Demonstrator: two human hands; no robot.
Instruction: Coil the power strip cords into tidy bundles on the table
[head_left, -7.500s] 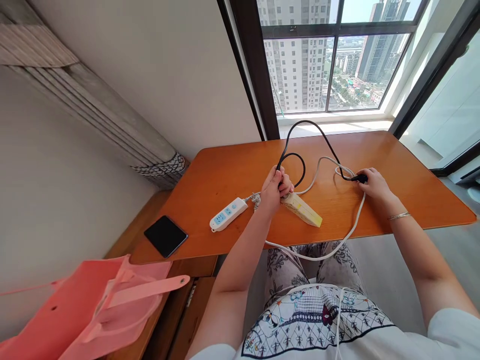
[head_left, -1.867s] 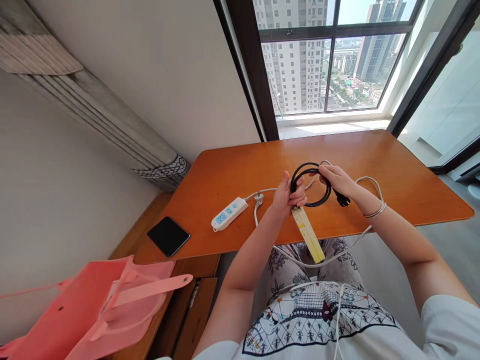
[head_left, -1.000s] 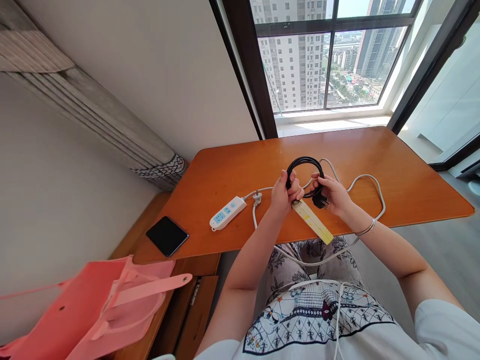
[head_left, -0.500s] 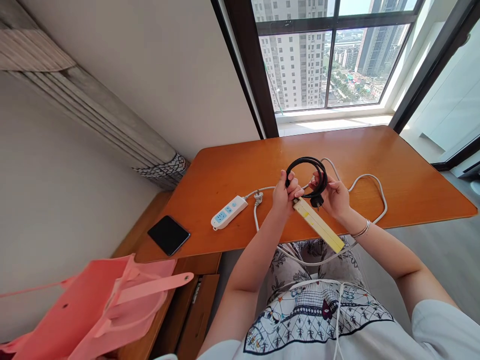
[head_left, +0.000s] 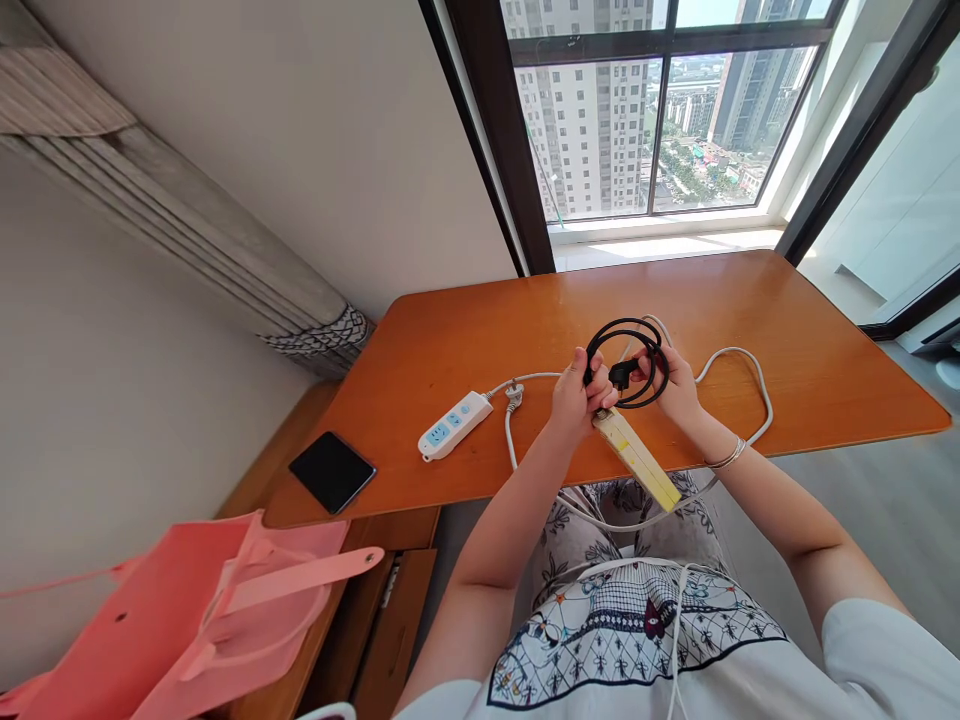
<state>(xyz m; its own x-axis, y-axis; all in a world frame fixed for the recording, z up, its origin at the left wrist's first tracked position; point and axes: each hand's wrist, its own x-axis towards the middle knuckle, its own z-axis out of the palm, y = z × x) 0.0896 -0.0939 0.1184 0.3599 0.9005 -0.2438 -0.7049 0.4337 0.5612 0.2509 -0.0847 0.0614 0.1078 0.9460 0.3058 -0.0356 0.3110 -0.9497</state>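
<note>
A black cable hangs in loops between my two hands above the table's front part. My left hand is closed round the left side of the loops, at the upper end of a yellowed power strip that slants down to the right over my lap. My right hand pinches the cable near its black plug, which lies inside the loops; its fingertips are partly behind the cable. A white power strip rests on the table to the left, beside its white plug.
The orange-brown table carries a black phone near its left edge. A white cord curves over the right side and down across my lap. A pink bag is at the lower left; a window stands behind.
The black plug has moved up and left, from below the loops to inside them. My left hand has shifted slightly right and down, and the yellowed strip has moved with it.
</note>
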